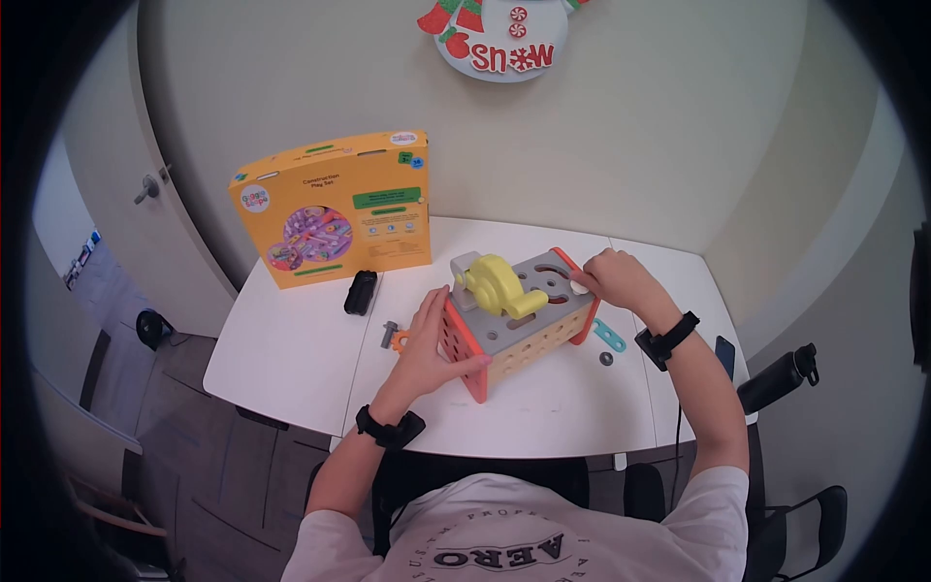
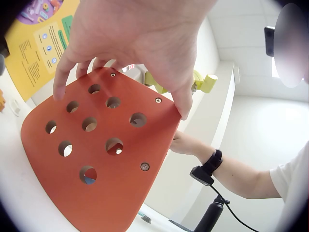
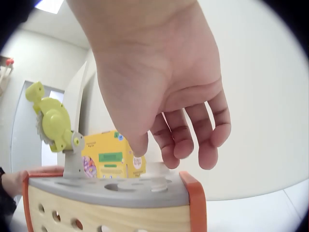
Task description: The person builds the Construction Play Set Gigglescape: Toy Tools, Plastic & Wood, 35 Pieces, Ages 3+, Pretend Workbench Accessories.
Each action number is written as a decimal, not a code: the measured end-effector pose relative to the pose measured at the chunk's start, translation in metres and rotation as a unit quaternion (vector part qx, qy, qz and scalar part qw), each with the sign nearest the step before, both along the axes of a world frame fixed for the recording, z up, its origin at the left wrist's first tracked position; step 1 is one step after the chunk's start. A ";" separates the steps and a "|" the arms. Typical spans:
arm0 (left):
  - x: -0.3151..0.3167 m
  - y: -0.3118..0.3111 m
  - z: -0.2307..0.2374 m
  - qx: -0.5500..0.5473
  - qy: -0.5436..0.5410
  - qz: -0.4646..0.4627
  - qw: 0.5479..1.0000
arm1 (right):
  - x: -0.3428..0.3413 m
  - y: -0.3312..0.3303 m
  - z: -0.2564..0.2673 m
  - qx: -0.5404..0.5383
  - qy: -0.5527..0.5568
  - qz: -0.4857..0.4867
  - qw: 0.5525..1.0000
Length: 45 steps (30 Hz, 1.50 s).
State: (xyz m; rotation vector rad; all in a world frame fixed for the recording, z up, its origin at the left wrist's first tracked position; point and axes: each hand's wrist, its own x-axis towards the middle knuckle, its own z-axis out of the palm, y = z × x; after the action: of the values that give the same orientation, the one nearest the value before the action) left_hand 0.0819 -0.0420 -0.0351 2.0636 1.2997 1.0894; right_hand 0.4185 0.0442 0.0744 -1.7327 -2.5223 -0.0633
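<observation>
A toy workbench (image 1: 543,347) with a grey top, pale wooden side and orange-red end panels stands on the table. My left hand (image 1: 423,341) grips its left end panel (image 2: 96,140), thumb at the front edge and fingers over the far edge. On the top, toward the left, sits a yellow-green toy circular saw (image 1: 495,283) on a grey mount. At the right end my right hand (image 1: 621,279) pinches a white plastic piece (image 3: 158,170) between thumb and fingers, over the slotted top. The other right fingers hang loosely curled.
A yellow play set box (image 1: 335,209) stands at the back left, with a black case (image 1: 361,293) before it. A grey toy bolt (image 1: 388,335) lies left of the workbench. Right of it are a teal strip (image 1: 609,336), a dark ring (image 1: 606,359), a phone (image 1: 724,356) and a black bottle (image 1: 776,380).
</observation>
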 end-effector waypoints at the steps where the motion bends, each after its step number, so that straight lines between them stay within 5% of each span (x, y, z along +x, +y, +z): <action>1: -0.001 0.002 -0.003 0.013 0.000 -0.003 1.000 | -0.001 -0.003 0.007 -0.010 0.034 0.001 0.999; 5: -0.002 0.004 -0.008 0.020 -0.002 -0.005 1.000 | 0.012 0.000 0.004 0.013 0.180 0.155 0.971; 11: -0.001 0.000 -0.004 0.012 -0.004 0.001 1.000 | -0.009 -0.002 0.004 -0.028 -0.045 -0.032 0.998; 17: -0.002 0.001 -0.003 0.025 0.020 0.003 0.999 | 0.011 -0.001 0.009 -0.047 0.119 0.093 0.987; 23: -0.003 0.000 -0.002 0.037 0.030 -0.002 0.999 | 0.015 -0.005 0.007 -0.001 0.126 0.079 0.989; 29: 0.000 0.001 -0.007 0.018 -0.017 -0.012 1.000 | -0.002 -0.061 0.004 0.056 0.316 0.072 0.944; 32: -0.010 -0.007 0.006 -0.018 -0.004 -0.015 1.000 | -0.016 -0.089 -0.040 -0.016 0.445 0.101 0.889; 37: -0.064 0.002 0.024 -0.137 0.083 0.011 0.987 | -0.038 -0.116 -0.088 -0.121 0.416 0.135 0.891; 45: -0.104 0.032 -0.040 -0.031 0.170 0.147 0.974 | -0.051 -0.114 -0.111 -0.217 0.390 0.170 0.879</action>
State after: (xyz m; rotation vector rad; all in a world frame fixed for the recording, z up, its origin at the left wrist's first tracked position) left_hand -0.0221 -0.0095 -0.0751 2.1213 1.8289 0.8185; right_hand 0.3675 -0.0697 -0.0365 -1.0236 -2.2158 1.0623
